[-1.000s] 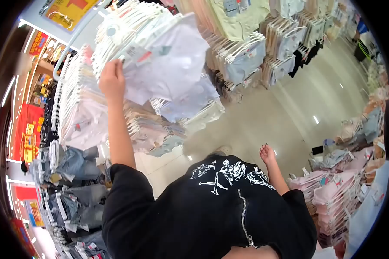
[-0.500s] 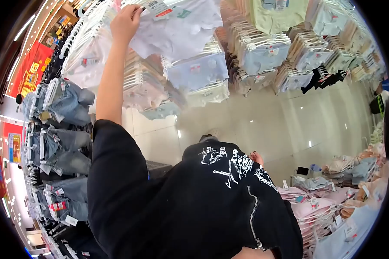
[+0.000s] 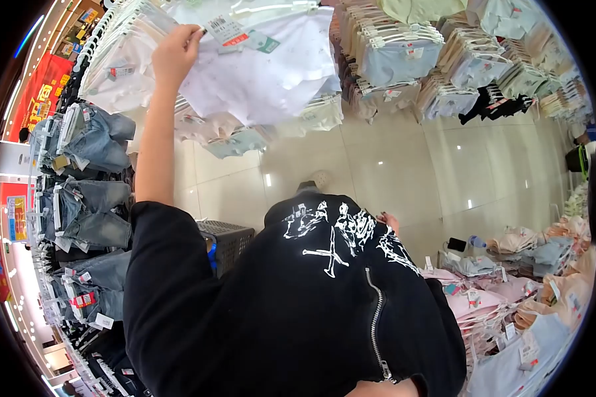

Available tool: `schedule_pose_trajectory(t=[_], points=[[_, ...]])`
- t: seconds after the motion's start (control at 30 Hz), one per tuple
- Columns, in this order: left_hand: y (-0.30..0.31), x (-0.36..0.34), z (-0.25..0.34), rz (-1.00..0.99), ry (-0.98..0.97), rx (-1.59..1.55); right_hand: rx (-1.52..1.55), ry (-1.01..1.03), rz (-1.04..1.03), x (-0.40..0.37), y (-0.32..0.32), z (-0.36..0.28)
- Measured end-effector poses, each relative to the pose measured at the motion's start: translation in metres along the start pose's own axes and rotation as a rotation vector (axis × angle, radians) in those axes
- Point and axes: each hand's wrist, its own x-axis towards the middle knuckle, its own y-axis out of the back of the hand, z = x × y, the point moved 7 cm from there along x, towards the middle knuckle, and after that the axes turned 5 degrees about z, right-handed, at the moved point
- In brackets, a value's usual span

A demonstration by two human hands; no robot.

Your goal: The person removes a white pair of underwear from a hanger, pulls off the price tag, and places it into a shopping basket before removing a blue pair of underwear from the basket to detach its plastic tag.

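Note:
At the top left, my left hand [image 3: 177, 54] is closed in a pinch at the left edge of white underpants [image 3: 261, 76], beside their price tag [image 3: 225, 31]. The underpants hang from a white plastic hanger [image 3: 275, 8] and spread out toward me. A green label [image 3: 265, 43] lies next to the price tag. My right hand [image 3: 389, 221] hangs low by my side, mostly hidden behind my black shirt [image 3: 291, 291]. Only some of its fingers show, and nothing can be made out in them.
Racks of pale underwear [image 3: 404, 63] run along the top. Denim shorts [image 3: 96, 139] hang on the left. A grey basket [image 3: 228, 241] stands beside me above the tiled floor [image 3: 371, 172]. Pink garments [image 3: 483, 298], a phone [image 3: 456, 244] and a bottle [image 3: 477, 242] are at the right.
My left hand has come a little lower and to the left, and the white underpants show more fully, with their hanger now in view. More of the grey basket shows.

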Motion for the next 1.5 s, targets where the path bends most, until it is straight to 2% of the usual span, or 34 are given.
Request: schedule_pose_trajectory(t=[0.03,0.07,0.17,0.23,0.37,0.5,0.57,0.63,0.7,0.77,0.83,0.93,1.0,1.1,1.2,1.3,1.4,1.5], points=[[-0.011,-0.010,-0.001,-0.009,0.006,-0.007,0.074,0.014,-0.093,0.002,-0.004,-0.002],[-0.022,-0.019,-0.001,-0.066,0.048,-0.004,0.094,0.008,-0.048,-0.004,-0.006,-0.006],[-0.057,-0.041,-0.005,-0.157,-0.003,0.059,0.122,-0.004,0.092,-0.025,-0.003,-0.017],[-0.080,-0.051,-0.013,-0.256,0.069,0.034,0.121,0.014,0.107,-0.032,0.002,-0.012],[-0.116,-0.061,-0.017,-0.312,0.057,0.043,0.139,-0.060,0.169,-0.035,0.031,0.029],[-0.164,-0.073,-0.016,-0.407,0.076,-0.022,0.294,-0.155,0.382,-0.048,0.059,0.071],[-0.185,-0.079,0.011,-0.457,0.045,-0.047,0.352,-0.151,0.433,-0.050,0.070,0.092],[-0.213,-0.087,0.043,-0.498,-0.067,-0.102,0.399,-0.155,0.444,-0.052,0.075,0.107],[-0.239,-0.094,0.086,-0.608,-0.135,-0.101,0.338,-0.093,0.515,-0.060,0.073,0.105],[-0.266,-0.098,0.127,-0.714,-0.129,-0.273,0.313,-0.103,0.499,-0.060,0.068,0.105],[-0.290,-0.096,0.170,-0.740,-0.180,-0.526,0.259,-0.110,0.478,-0.059,0.066,0.099],[-0.319,-0.092,0.235,-0.785,-0.291,-0.706,0.334,-0.094,0.520,-0.047,0.066,0.095],[-0.344,-0.103,0.268,-0.933,-0.310,-0.746,0.391,-0.065,0.595,-0.050,0.065,0.085],[-0.373,-0.138,0.315,-1.100,-0.472,-0.724,0.468,-0.058,0.638,-0.032,0.055,0.093],[-0.404,-0.190,0.341,-1.277,-0.632,-0.679,0.562,-0.055,0.616,-0.031,0.039,0.104],[-0.453,-0.251,0.345,-1.457,-0.707,-0.560,0.670,-0.126,0.647,-0.039,0.014,0.121],[-0.515,-0.299,0.331,-1.411,-0.750,-0.564,0.781,-0.181,0.678,-0.044,-0.014,0.144],[-0.550,-0.319,0.327,-1.515,-0.686,-0.414,0.811,-0.267,0.677,-0.043,-0.048,0.176]])
